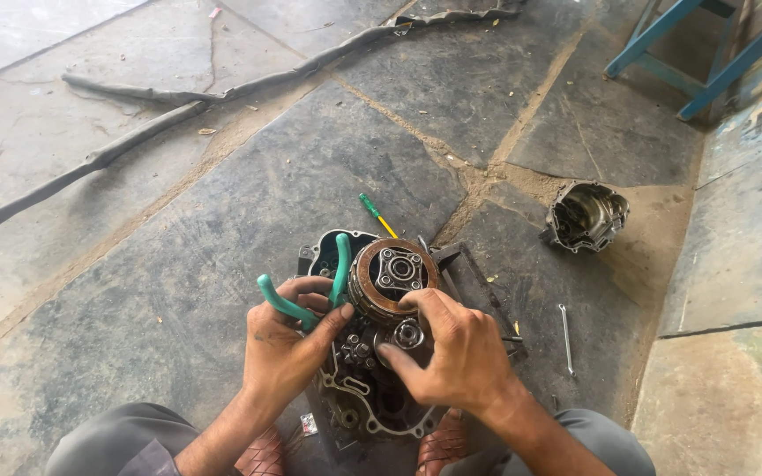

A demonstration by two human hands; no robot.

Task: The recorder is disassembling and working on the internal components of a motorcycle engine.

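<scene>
An open, greasy engine case lies on the stone floor between my knees. A round clutch assembly with a rusty brown rim sits on top of it. My left hand grips pliers with green handles, whose handles point up and left. My right hand rests on the clutch's lower right edge, fingers curled over a small gear just below it. The plier jaws are hidden behind my left hand.
A detached engine cover lies to the upper right. A green and yellow screwdriver lies behind the case, a thin spanner to the right. A long rubber strip crosses the floor, and blue stool legs stand at the top right.
</scene>
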